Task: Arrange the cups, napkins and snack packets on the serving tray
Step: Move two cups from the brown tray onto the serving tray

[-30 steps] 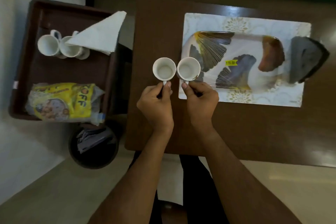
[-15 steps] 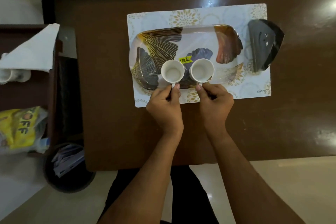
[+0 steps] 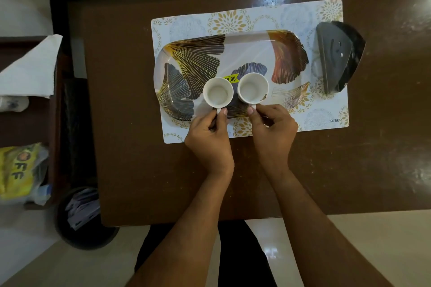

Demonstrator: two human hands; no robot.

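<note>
**Two cups going down on the tray**

Seen from above: left hand pinching the handle of the left cup, right hand pinching the handle of the right cup. Both cups white, empty, upright, side by side and nearly touching, over the near middle of the tray. Cannot tell whether already resting on it or just above. Tray printed with fan-shaped leaves, lying on a pale placemat on a brown table. A yellow price sticker peeking out between the cups. A dark, wedge-shaped object at the mat's right end.

Off to the left, well apart from the tray: a white napkin, a yellow snack packet, part of another cup, all on a dark side stand. A bin below it.

Step in hand, by judgement: setting down the first pair of cups. Next move likely calls for letting go of both handles without tipping, then reaching left for the remaining items, leaving room on the tray's bare right and far parts.
</note>
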